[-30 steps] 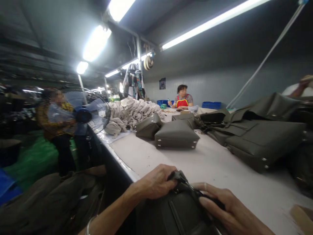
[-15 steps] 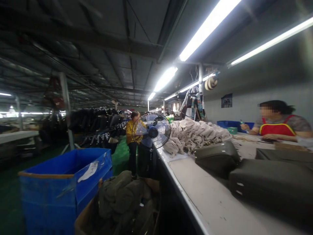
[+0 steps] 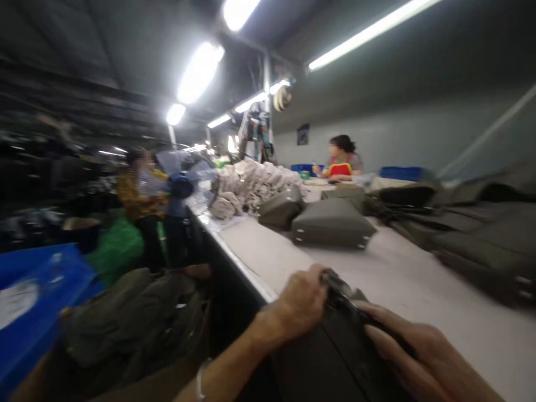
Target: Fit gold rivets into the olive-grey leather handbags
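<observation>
Head camera view, blurred: both hands gripped a dark olive bag at the near edge of a white worktable. Left hand clenched its top corner; right hand lay closed over its top edge.

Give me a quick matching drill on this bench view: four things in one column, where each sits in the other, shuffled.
Things:
1. left hand
2. right hand
3. pile of beige cloth
4. blue bin

Places:
A. on the floor, left of the table
B. far end of the table, by the fan
C. gripping the dark bag at its top left end
D. laid along the bag's right edge

Pairs: 1-C, 2-D, 3-B, 4-A
</observation>
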A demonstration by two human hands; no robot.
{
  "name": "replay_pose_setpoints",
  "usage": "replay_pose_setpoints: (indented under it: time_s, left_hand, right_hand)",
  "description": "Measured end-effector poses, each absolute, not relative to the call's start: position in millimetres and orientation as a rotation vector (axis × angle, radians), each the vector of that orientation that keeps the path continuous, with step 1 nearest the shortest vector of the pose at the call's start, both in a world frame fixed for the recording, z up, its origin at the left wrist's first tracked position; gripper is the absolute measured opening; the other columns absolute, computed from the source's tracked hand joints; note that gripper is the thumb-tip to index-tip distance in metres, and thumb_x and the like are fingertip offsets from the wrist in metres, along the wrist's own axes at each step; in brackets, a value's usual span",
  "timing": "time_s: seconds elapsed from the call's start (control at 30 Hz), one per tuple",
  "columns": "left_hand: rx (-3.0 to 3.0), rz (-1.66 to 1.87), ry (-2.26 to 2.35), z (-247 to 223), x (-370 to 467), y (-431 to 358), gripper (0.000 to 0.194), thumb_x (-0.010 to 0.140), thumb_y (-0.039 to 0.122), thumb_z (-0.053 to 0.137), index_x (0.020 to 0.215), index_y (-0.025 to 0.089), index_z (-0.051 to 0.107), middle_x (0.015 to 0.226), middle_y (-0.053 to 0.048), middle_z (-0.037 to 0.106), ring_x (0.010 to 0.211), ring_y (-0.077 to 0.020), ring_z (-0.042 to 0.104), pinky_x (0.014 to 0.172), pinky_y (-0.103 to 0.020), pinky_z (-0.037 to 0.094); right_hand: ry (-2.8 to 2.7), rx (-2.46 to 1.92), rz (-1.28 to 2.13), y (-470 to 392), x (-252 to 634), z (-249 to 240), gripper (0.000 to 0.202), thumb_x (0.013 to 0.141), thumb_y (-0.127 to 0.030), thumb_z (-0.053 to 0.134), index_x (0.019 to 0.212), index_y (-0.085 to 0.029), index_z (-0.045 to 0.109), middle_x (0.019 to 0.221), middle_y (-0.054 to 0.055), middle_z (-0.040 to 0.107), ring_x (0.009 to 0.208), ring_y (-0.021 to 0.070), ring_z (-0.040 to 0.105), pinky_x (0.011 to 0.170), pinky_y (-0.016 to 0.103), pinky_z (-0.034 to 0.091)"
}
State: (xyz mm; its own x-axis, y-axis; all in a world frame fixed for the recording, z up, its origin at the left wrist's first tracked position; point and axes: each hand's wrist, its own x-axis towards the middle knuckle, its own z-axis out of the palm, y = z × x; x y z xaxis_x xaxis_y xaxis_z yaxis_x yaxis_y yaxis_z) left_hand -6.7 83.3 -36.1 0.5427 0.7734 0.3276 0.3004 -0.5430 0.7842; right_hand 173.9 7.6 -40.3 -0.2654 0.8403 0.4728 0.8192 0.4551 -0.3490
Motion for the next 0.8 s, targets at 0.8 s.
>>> replay_pose_setpoints:
  time_s: [0.8]
  left_hand:
    - [1.969,0.542,0.842,-41,5,121,0.023,0.076,0.032,0.044,0.080,0.015,0.058,0.077,-0.001,0.057,0.078,-0.0176,0.049,0.073,-0.029,0.035]
  right_hand:
    - [-2.273,-1.791,0.212,2,185,-20,0.019,0.094,-0.007,0.063,0.111,-0.015,0.061,0.093,0.006,0.063,0.081,0.0236,0.063,0.078,0.033,0.050]
